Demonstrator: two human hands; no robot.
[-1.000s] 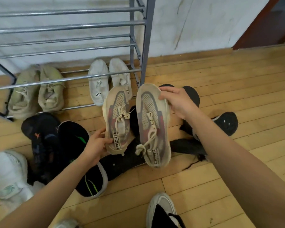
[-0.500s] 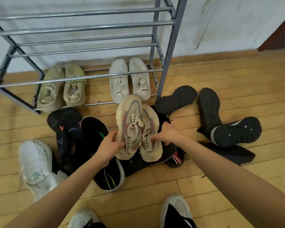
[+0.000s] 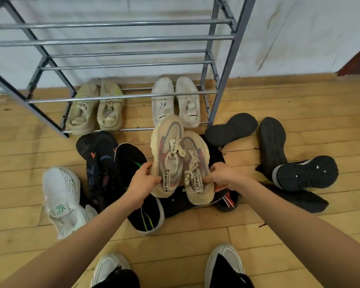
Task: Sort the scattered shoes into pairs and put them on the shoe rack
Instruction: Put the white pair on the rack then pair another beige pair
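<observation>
Item: matched pair of beige knit sneakers with grey and red side panels, held side by side, toes pointing towards the shoe rack [image 3: 227,65]. The left sneaker [image 3: 167,154] was clamped at the heel by the left hand [image 3: 141,183], fingers curled round its outer side; the right sneaker [image 3: 197,169] was clamped at the heel by the right hand [image 3: 220,176]. The two shoes touched along their inner sides, the left one lying further forward, and both were raised above the pile of dark shoes [image 3: 121,177] on the wooden floor [image 3: 299,100]. Handling, by judgement: light, soft mesh uppers that would yield under pressure, foam soles moderately stiff; the heel counter and sole edge appeared the firmest places to hold, as held. Loose beige laces, knotted, could snag on a rail. Rack contents, bottom tier: one yellowish pair [image 3: 96,109] at left, one white pair [image 3: 176,100] at right, with free space between them; upper tiers bare so far as seen. Unsorted on the floor: a white sneaker [image 3: 60,196] at left, black sneakers with green and orange marks at centre, and dark shoes lying sole-up [image 3: 306,173] at right. Condition of the task: two pairs racked, a third in hand, not yet placed.
</observation>
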